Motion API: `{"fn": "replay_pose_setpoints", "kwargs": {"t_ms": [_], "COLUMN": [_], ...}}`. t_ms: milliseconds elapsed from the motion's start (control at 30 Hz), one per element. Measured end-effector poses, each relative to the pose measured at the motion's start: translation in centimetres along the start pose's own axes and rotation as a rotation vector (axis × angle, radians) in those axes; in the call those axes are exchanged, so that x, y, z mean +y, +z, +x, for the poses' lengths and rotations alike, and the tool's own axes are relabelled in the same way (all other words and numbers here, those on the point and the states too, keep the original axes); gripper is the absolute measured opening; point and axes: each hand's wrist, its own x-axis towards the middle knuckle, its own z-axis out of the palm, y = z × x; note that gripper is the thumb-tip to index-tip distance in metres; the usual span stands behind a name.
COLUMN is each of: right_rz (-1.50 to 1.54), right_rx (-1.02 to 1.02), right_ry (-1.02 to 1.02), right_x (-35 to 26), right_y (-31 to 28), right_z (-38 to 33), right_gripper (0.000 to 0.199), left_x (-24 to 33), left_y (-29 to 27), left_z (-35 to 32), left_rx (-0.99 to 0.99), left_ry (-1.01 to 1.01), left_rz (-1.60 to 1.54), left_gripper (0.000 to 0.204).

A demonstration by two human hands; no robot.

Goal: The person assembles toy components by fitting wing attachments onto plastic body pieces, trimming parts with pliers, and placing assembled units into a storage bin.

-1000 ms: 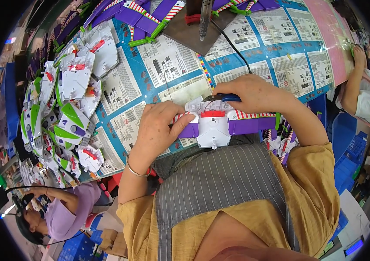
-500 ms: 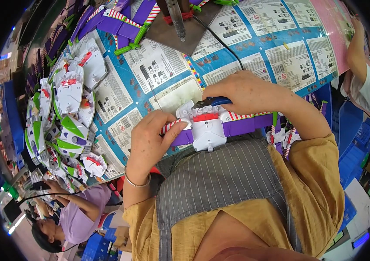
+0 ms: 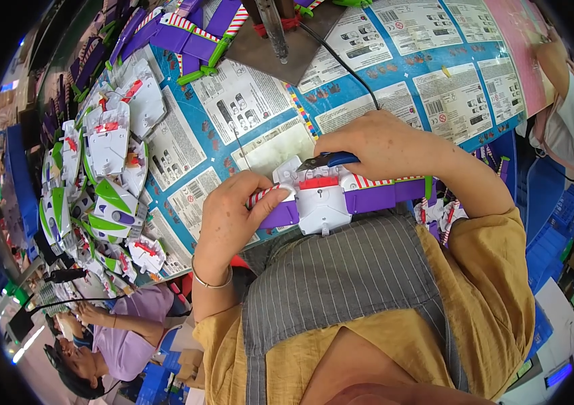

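My left hand (image 3: 236,206) is closed in a pinch on the left end of a toy wing assembly (image 3: 326,209). This toy has a white centre with a red piece, purple wings and red-and-white striped edges. It lies across the table's near edge, close to my apron. Closed around blue-handled pliers (image 3: 327,160), my right hand (image 3: 378,145) rests over the top of the toy. The dark jaws of the pliers sit at the upper edge of the white centre, beside the red piece; the tips' exact contact is hidden.
White and green toy shells (image 3: 108,175) are heaped on the left of the table (image 3: 233,101). Purple wings (image 3: 192,40) lie at the back, beside a metal plate (image 3: 273,50) with an upright rod. A black cable crosses the table. Co-workers sit at lower left and upper right.
My hands, the pliers and the toy stay almost in place. The co-worker at lower left has shifted posture, and the one at upper right has moved an arm.
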Motion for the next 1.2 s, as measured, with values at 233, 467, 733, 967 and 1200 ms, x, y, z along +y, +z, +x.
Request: {"fn": "replay_pose_setpoints", "kwargs": {"t_ms": [233, 467, 733, 967, 1200], "right_rz": [-0.004, 0.093, -0.382, -0.792, -0.721], "right_rx": [0.021, 0.235, 0.102, 0.307, 0.043], "right_ry": [0.007, 0.027, 0.008, -0.133, -0.073], "right_x": [0.3, -0.4, -3.1, -3.2, -3.8], "right_y": [0.1, -0.3, -3.3, -3.8, -5.3], "right_z": [0.1, -2.0, -1.3, -0.3, 0.8], "right_gripper": [0.031, 0.029, 0.022, 0.012, 0.012], "left_x": [-0.1, -1.4, 0.8, 1.3, 1.0], "left_y": [1.5, 2.1, 6.5, 6.9, 6.5], "left_z": [0.0, -3.7, -0.3, -0.2, 0.3], "left_rx": [0.067, 0.341, 0.167, 0.205, 0.172], "left_ry": [-0.085, 0.102, -0.330, -0.283, -0.282], "left_rz": [-0.021, -0.270, -1.667, -1.572, -1.526], "left_gripper": [0.026, 0.026, 0.039, 0.037, 0.033]}}
